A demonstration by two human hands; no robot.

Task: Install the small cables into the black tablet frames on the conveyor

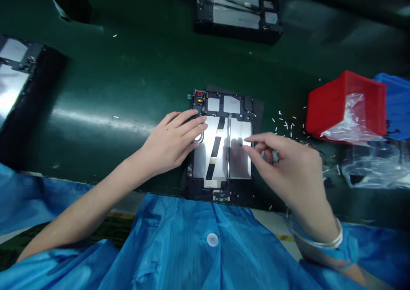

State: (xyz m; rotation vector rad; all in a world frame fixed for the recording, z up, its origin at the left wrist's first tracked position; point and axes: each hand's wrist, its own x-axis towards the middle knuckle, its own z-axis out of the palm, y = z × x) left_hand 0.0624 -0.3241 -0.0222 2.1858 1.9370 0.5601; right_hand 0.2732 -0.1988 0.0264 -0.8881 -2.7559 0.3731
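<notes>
An opened tablet [236, 153], its inside facing up, lies in front of me with silver battery panels, a black flat cable [215, 151] slanting across and a black frame around them. My left hand [176, 140] rests flat on the tablet's left edge, fingers stretched out over it. A rounded silver outline shows just by those fingertips. Over the right battery panel, my right hand [282, 162] holds thumb and index fingertips close together in a pinch. Whatever may be between them is too small to name; a small dark spot shows beside the tips.
A stack of similar tablets [237, 16] stands at the back, another stack [19, 68] at far left. To the right are a red bin [326, 106] with clear plastic in it, a blue bin [397, 106] and clear plastic bags [378, 166]. Small white bits [286, 124] lie scattered nearby.
</notes>
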